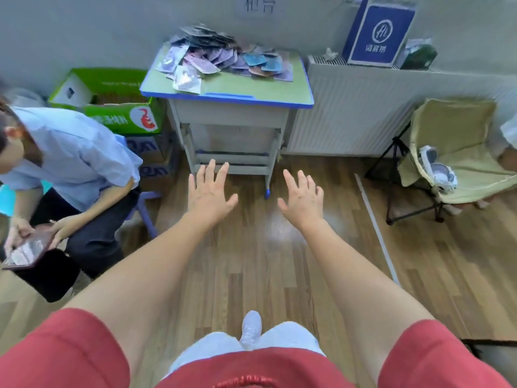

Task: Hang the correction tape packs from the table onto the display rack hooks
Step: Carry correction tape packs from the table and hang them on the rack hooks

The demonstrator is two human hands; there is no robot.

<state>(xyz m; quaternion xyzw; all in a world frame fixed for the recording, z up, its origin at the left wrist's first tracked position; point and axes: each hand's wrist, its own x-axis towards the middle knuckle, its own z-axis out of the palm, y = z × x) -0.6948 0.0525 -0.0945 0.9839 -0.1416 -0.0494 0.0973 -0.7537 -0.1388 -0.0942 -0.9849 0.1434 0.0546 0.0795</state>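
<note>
A heap of correction tape packs (221, 58) in purple, pink and blue wrappers lies on the back half of a small green-topped desk (251, 91) with a blue rim, standing against the wall ahead. My left hand (208, 191) and my right hand (303, 196) are stretched out in front of me over the wooden floor, palms down, fingers spread, holding nothing. Both hands are short of the desk and below its top. No display rack or hooks are in view.
A seated person (64, 169) at the left holds a tablet. A green cardboard box (112, 107) stands left of the desk, a white radiator (349, 113) right of it with a blue box (379, 32) on top. A folding chair (453, 152) stands at far right.
</note>
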